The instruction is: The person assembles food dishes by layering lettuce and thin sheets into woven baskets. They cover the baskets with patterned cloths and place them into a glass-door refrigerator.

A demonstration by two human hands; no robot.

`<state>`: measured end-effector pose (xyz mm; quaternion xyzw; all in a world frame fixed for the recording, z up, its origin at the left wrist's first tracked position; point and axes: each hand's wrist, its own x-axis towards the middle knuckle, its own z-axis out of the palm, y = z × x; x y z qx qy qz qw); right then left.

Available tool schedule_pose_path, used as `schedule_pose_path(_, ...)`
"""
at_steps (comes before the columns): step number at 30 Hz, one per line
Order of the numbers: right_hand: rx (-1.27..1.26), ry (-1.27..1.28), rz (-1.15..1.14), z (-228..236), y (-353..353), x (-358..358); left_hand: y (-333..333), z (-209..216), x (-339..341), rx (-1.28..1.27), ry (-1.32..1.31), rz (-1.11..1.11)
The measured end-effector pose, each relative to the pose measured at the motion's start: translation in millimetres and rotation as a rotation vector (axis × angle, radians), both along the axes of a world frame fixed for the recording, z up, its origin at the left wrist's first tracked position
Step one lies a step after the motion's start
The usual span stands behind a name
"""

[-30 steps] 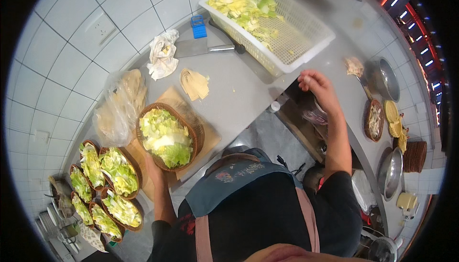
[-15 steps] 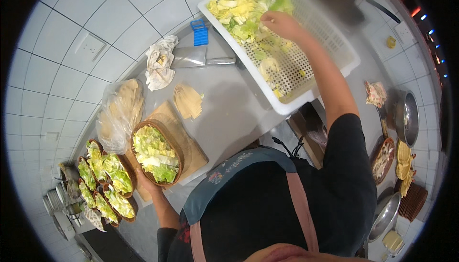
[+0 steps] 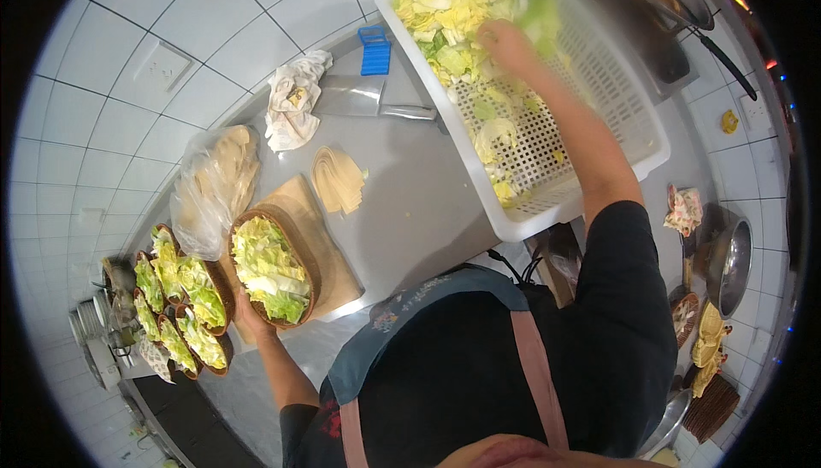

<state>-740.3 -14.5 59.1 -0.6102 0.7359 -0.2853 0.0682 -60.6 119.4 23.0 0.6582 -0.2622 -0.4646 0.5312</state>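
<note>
Commercial kitchen: white tiled walls (image 3: 111,75), steel counter (image 3: 410,203), white crate of cabbage (image 3: 599,100), rows of filled salad bowls (image 3: 184,297).

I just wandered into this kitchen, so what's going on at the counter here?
A person in a dark apron stands at a steel counter. Their right hand reaches into a white perforated crate of chopped lettuce, while the left hand steadies a brown oval dish filled with greens. More filled dishes sit to the left, beside a bag of flatbreads.

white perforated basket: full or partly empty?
Partly empty. The white basket holds cut cabbage heaped at its far end; bare perforated floor shows nearer the person, where the right hand reaches in.
</note>
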Motion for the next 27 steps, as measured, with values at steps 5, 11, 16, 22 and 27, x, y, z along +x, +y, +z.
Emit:
schedule_pose_path(5, 0.025, -0.536, -0.102, 64.8, 38.9, 14.4, 5.3, 1.5, 6.7, -0.022, -0.003, -0.059)
schedule_pose_path(11, -0.055, -0.835, -0.093, 93.5, 89.6, 29.0, 5.7, -12.6, 14.8, -0.124, 0.044, -0.132)
schedule_pose_path(16, -0.049, -0.842, -0.09, 74.8, 107.9, 34.7, 2.7, -11.1, 12.8, -0.158, 0.017, -0.209)
schedule_pose_path(22, 0.015, -0.754, -0.158, 82.3, 110.0, 77.9, 6.0, -30.1, 22.4, -0.169, 0.166, -0.131)
schedule_pose_path(27, 0.232, -0.428, -0.292, 46.6, 115.8, 56.9, -1.5, -29.4, 25.1, -0.142, -0.158, -0.233)
